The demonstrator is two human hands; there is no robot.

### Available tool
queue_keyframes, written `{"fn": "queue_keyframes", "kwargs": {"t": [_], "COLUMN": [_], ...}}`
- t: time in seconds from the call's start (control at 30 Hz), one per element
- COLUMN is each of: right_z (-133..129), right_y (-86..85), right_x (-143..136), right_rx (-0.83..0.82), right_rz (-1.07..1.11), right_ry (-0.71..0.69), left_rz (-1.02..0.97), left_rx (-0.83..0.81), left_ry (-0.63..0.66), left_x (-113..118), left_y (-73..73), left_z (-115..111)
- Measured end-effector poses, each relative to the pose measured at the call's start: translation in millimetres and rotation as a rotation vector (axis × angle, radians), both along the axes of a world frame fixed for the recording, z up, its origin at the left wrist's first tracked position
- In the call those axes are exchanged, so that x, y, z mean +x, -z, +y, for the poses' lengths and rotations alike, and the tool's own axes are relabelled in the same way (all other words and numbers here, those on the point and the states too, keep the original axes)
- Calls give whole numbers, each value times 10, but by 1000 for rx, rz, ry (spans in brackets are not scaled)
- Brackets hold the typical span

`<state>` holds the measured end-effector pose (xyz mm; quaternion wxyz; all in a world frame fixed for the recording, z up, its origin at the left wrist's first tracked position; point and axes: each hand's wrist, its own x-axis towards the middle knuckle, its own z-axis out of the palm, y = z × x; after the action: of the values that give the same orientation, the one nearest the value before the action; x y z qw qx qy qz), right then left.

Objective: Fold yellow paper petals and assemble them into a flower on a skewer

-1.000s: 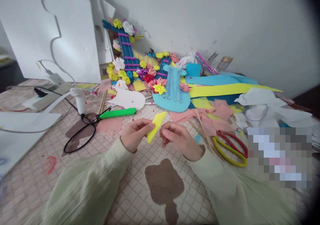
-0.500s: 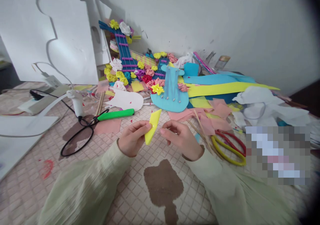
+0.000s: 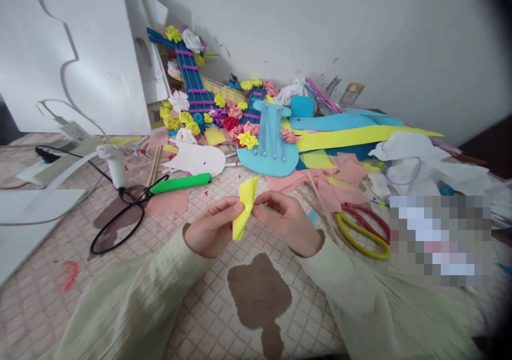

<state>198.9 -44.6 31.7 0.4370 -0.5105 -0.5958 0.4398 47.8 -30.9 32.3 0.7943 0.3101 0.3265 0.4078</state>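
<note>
In front of me, my left hand (image 3: 214, 224) pinches a small folded piece of yellow paper (image 3: 242, 222) between thumb and fingers. The paper stands upright and is drawn in at its middle, with both ends flaring. From the other side, my right hand (image 3: 286, 220) has thumb and fingertips closed at the paper's right edge, where the grip is partly hidden. Just beyond both hands lies a light blue lyre-like cutout (image 3: 268, 160) with strings and a yellow paper flower (image 3: 248, 140) at its left.
To the left lie black-handled scissors (image 3: 116, 237), a green cutter (image 3: 180, 183) and a white glue gun (image 3: 116, 168). Red-and-yellow-handled scissors (image 3: 362, 237) and thin sticks (image 3: 322, 202) are at right. Behind stand flower-covered blue cutouts (image 3: 192, 80); crumpled white paper (image 3: 416, 162) sits far right.
My right hand has come left to the yellow paper and now touches it. The paper, flat before, is pinched in at the middle. The whole view has shifted slightly.
</note>
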Motion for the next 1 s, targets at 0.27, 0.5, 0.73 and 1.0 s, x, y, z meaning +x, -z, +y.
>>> {"fn": "queue_keyframes", "kwargs": {"t": [0.27,0.5,0.73,1.0], "right_z": [-12,-6,-14,-7], "right_y": [-4,4,-9,-14], "right_x": [-15,-9,-15,-22], "right_rx": [-15,11,33,55], "right_rz": [39,66,93,83], "right_ry": [-18,-20,-29,-18], "left_rz": [34,41,48,6], "left_rx": [48,77,56,95], "left_ry": [16,-43,10,26], "left_x": [4,24,16,13], "left_y": [34,40,45,81], "left_z": [-3,1,11,23]}}
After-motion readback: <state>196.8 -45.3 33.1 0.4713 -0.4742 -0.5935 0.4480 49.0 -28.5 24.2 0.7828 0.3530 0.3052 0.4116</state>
